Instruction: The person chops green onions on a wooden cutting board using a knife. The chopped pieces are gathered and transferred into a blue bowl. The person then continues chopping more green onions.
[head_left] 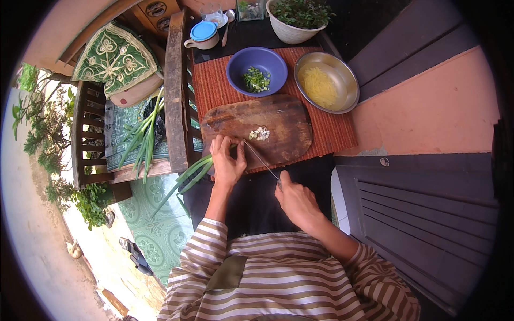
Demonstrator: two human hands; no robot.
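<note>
My left hand point(228, 163) is closed around spring onions at the left edge of a worn wooden cutting board point(286, 120). Long green leaves of the spring onions point(188, 179) trail out past the board to the lower left. My right hand point(300, 202) grips the handle of a knife point(262, 160), whose thin blade points up and left, its tip close to my left fingers. A small heap of chopped white spring onion point(259, 133) lies on the board. Beyond it, a blue bowl point(242, 56) holds chopped green pieces point(257, 80).
A metal bowl point(350, 85) of pale yellow shreds point(320, 87) stands right on the orange mat point(333, 128). Behind are a blue-lidded mug point(204, 37), a spoon point(227, 27) and a potted plant point(299, 24). More spring onions point(145, 136) lie on the wooden bench point(175, 88) at left.
</note>
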